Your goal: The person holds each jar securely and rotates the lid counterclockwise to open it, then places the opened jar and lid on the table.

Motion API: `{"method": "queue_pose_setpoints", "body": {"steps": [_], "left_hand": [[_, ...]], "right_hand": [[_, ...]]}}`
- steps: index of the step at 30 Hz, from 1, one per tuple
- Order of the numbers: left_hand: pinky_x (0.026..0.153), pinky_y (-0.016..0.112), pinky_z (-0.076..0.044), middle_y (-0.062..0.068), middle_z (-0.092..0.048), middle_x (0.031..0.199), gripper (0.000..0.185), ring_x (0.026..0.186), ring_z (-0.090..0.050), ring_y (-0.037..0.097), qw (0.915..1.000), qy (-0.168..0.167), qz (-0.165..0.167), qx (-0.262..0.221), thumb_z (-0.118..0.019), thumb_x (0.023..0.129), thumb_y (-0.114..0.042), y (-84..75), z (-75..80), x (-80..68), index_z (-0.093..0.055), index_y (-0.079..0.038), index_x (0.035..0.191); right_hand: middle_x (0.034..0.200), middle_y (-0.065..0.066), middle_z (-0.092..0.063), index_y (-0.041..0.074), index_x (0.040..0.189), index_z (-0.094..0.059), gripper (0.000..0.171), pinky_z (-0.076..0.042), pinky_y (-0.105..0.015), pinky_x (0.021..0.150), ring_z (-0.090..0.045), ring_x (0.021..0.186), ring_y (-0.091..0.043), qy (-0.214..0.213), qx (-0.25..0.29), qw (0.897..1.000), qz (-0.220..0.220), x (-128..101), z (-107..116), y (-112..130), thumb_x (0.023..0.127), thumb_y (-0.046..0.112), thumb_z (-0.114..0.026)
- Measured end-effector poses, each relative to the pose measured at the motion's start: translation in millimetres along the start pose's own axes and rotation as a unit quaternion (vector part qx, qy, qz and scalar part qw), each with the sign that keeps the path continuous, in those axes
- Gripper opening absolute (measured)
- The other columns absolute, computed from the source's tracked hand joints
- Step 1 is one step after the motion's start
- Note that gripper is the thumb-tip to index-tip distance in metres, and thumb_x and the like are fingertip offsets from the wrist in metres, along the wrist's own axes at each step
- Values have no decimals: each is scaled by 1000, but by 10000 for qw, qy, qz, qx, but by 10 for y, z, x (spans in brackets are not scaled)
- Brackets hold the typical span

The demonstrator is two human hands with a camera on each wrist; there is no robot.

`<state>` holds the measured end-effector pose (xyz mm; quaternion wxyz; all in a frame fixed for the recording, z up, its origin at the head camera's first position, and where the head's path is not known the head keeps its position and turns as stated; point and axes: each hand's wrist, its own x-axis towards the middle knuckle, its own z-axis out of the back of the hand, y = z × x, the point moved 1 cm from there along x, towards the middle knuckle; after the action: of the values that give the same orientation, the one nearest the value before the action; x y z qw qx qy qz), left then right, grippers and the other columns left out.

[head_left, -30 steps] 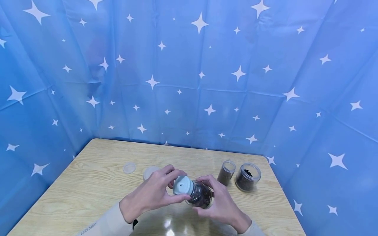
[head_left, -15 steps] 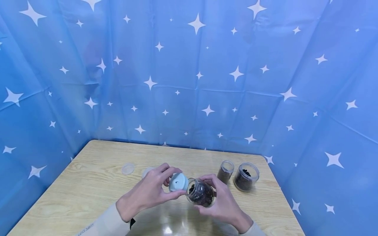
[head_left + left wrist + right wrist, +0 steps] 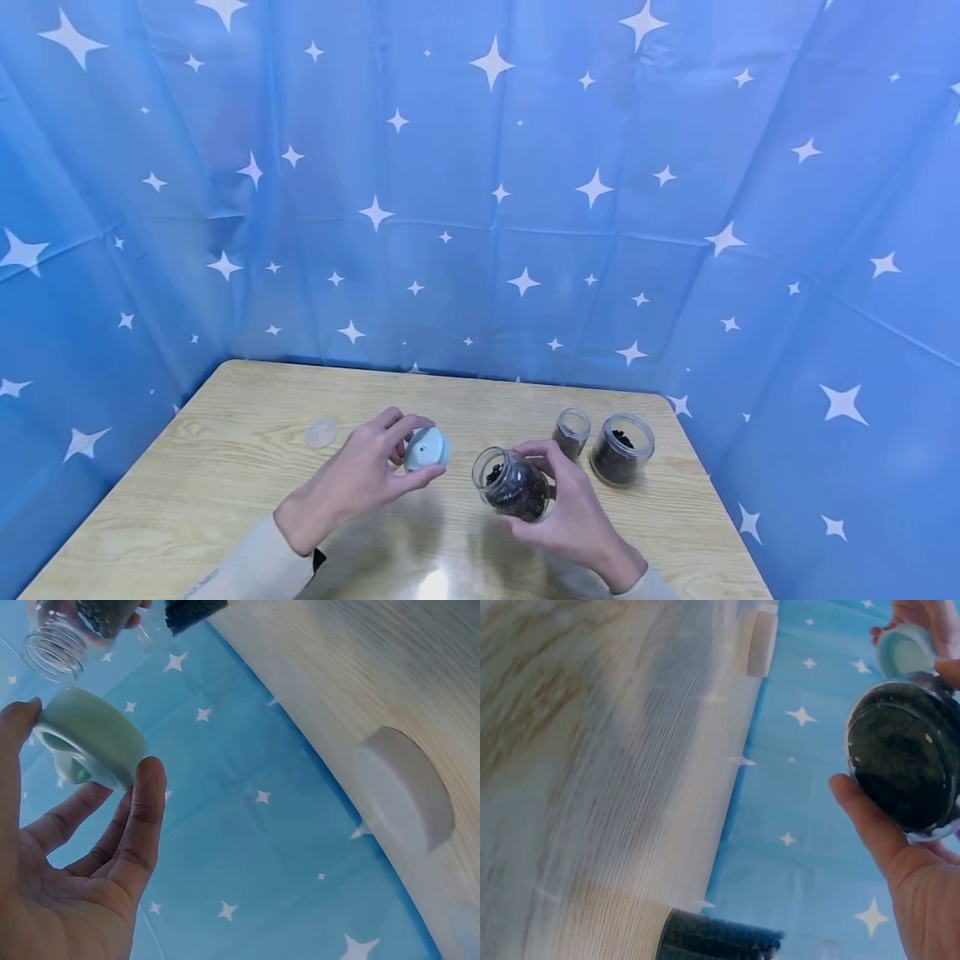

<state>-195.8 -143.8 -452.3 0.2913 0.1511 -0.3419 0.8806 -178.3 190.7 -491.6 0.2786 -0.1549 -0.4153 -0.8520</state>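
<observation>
My left hand (image 3: 356,475) pinches a pale mint-blue jar lid (image 3: 426,450) between thumb and fingertips, raised over the table. In the left wrist view the lid (image 3: 90,739) shows its smooth outer wall and recessed face. My right hand (image 3: 566,512) grips a glass jar (image 3: 519,490) of small dark pieces, its uncovered mouth tilted up and to the left. A gap separates the lid from the jar's rim. From the right wrist the jar's dark round base (image 3: 900,757) faces the camera, with the thumb along its edge.
At the back right of the wooden table (image 3: 247,450) stand a narrow uncovered jar (image 3: 572,432) and a wider uncovered jar (image 3: 622,450) with dark contents. A translucent disc (image 3: 321,433) lies left. A whitish round lid (image 3: 405,791) is mostly behind my left hand in the head view.
The mint-blue lid has come off the jar's mouth and moved left with my left hand. My right hand still grips the jar, its mouth now turned somewhat more upward.
</observation>
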Motion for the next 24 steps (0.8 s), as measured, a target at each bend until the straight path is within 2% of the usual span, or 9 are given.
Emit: {"method": "queue_pose_setpoints", "body": {"steps": [6,14,24], "left_hand": [[69,17,-60,2,-73,113,52,83,-66,6,9982,11,535,284,-96,100,-38,154,57,-15,-79,-14,142],[67,18,-57,7,-72,112,52,81,-65,12,9930,103,1082,464,-95,100,-33,327,144,-84,-78,-12,144],[67,19,-57,9,-73,111,51,80,-65,12,9896,86,1291,623,-96,98,-30,503,254,-239,-79,-10,142]], "right_hand": [[143,10,-76,24,146,-63,91,-68,-34,110,-79,126,-13,-32,5,9999,-125,-15,22,-10,70,16,-112],[142,11,-76,26,146,-62,92,-68,-33,108,-78,122,-10,-108,-15,9995,-302,-28,57,-17,69,17,-113],[141,11,-75,26,146,-62,91,-68,-34,109,-78,121,-9,-123,44,9992,-386,-39,83,-19,70,21,-113]]}}
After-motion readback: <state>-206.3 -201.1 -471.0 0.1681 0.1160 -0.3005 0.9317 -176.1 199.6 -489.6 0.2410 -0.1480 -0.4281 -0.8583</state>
